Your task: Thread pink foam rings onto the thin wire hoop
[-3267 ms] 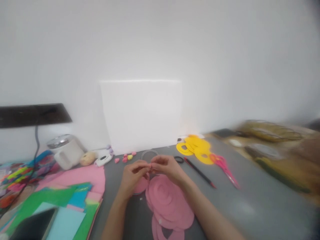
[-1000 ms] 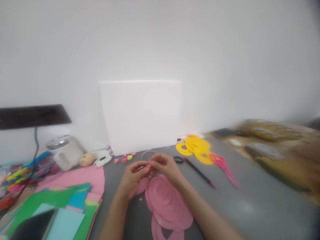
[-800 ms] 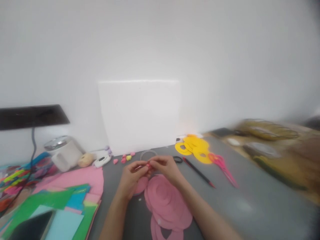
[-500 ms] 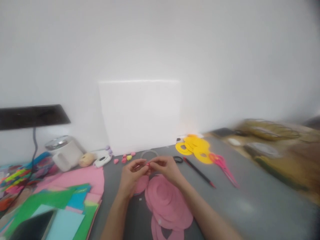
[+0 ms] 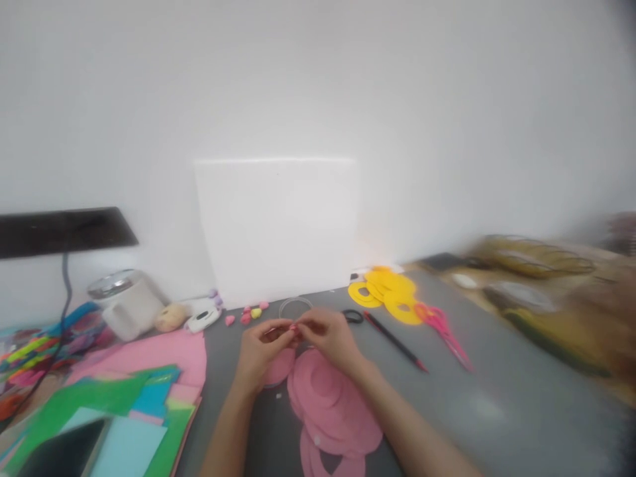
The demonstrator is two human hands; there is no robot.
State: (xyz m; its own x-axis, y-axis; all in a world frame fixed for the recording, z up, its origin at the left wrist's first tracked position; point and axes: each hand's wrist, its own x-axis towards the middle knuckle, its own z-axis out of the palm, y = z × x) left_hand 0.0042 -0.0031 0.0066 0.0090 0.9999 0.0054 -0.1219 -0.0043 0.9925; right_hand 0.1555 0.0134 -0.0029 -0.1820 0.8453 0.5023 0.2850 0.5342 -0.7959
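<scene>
My left hand (image 5: 265,348) and my right hand (image 5: 328,338) meet fingertip to fingertip above the table. Both pinch a small pinkish-red bead (image 5: 293,327), mostly covered by the fingers. A loop of thin clear cord (image 5: 297,300) curves up just behind the fingertips; whether it passes through the bead cannot be made out. Several heart-shaped beads in pink, red and yellow (image 5: 256,313) lie beyond my left hand. Under my wrists rest a stack of pink paper rings and discs (image 5: 338,411) and a smaller pink disc (image 5: 279,366).
Yellow paper rings (image 5: 390,291), pink scissors (image 5: 444,334), a black pencil (image 5: 395,340) and a black ring-shaped handle (image 5: 353,317) lie to the right. Coloured sheets (image 5: 129,434), a phone-like dark object (image 5: 62,450) and a white mug (image 5: 126,308) stand left. A white board (image 5: 278,232) leans against the wall.
Both hands stay together at nearly the same spot, with slight finger movement around the bead. The whole view has shifted a little. At the far right edge, a blurred reddish-brown shape has appeared.
</scene>
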